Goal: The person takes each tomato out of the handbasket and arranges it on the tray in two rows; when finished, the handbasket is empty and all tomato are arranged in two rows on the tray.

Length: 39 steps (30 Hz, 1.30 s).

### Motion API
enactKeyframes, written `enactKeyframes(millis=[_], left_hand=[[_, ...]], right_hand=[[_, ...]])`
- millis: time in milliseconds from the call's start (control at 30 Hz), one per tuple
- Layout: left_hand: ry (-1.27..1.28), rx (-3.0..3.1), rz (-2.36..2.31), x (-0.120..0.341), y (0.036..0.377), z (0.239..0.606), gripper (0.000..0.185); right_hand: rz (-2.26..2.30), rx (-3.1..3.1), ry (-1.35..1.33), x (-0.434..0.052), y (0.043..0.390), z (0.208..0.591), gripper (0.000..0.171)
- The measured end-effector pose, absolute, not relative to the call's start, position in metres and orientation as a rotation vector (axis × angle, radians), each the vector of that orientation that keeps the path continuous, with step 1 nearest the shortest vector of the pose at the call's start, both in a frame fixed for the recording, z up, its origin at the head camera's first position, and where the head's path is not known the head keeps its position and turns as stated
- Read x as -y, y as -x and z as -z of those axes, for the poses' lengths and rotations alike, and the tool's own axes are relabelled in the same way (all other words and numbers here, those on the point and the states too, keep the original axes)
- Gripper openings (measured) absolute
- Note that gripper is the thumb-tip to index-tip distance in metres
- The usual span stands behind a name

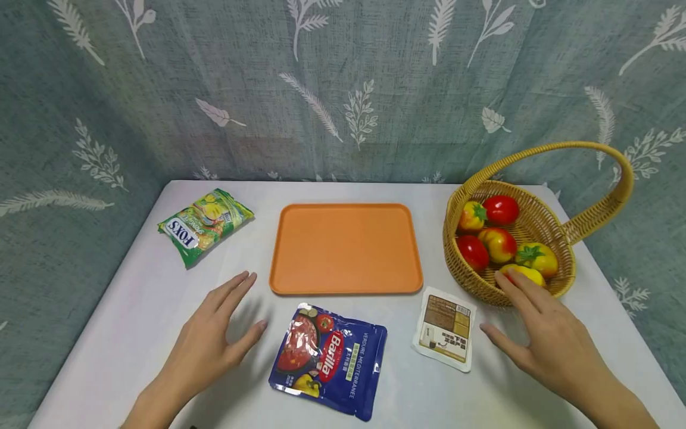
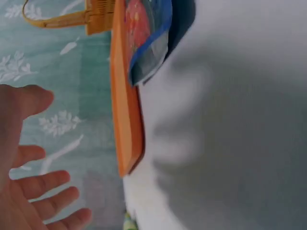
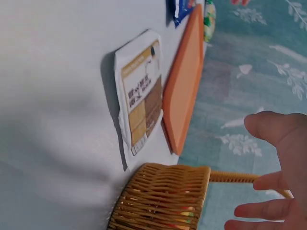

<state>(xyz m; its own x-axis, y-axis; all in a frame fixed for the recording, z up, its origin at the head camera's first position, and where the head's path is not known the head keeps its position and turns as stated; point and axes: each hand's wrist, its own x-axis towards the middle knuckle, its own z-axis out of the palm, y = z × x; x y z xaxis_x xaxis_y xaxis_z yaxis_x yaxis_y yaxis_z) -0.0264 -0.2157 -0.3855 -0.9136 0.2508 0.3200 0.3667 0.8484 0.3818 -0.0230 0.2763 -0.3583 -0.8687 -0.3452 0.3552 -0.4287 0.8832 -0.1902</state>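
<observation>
My left hand [image 1: 217,333] hovers above the table with its fingers spread, left of a blue Barilla sauce pouch [image 1: 329,360]. It holds nothing; the left wrist view shows the same loose fingers, thumb apart. On the other side my right hand [image 1: 552,333] hangs in the air, also holding nothing. Its fingertips overlap the front edge of a wicker basket [image 1: 455,262] in the head view; contact cannot be made out. Between the pouch and this hand lies a small white packet with a brown label [image 1: 446,329]. Behind the pouch sits an orange tray [image 1: 345,249].
A green Fox's candy bag [image 1: 206,226] lies at the back left of the white table [image 1: 128,316]. The basket, with its tall handle [image 1: 557,146], contains several red and yellow fruits or vegetables [image 1: 501,210]. A grey-green leaf-patterned curtain [image 1: 343,89] hangs behind.
</observation>
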Motion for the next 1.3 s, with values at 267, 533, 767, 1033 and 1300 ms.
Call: enactKeyframes(millis=[267, 533, 767, 1033, 1300], left_hand=[[0.351, 2.643, 0.997, 0.215, 0.041, 0.393, 0.067], [0.265, 2.657, 1.089, 0.217, 0.050, 0.401, 0.057], [0.198, 2.738, 1.139, 0.221, 0.062, 0.405, 0.053], [0.132, 2.768, 1.194, 0.225, 0.077, 0.407, 0.051], [0.085, 2.778, 1.227, 0.229, 0.089, 0.404, 0.051]], right_hand=[[-0.493, 2.735, -0.460, -0.283, 0.029, 0.353, 0.074], [-0.502, 2.779, -0.346, -0.296, 0.033, 0.351, 0.066], [-0.466, 2.752, -0.315, -0.311, 0.037, 0.353, 0.061], [-0.463, 2.765, -0.351, -0.325, 0.054, 0.352, 0.057], [-0.440, 2.854, -0.340, -0.327, 0.073, 0.343, 0.053]])
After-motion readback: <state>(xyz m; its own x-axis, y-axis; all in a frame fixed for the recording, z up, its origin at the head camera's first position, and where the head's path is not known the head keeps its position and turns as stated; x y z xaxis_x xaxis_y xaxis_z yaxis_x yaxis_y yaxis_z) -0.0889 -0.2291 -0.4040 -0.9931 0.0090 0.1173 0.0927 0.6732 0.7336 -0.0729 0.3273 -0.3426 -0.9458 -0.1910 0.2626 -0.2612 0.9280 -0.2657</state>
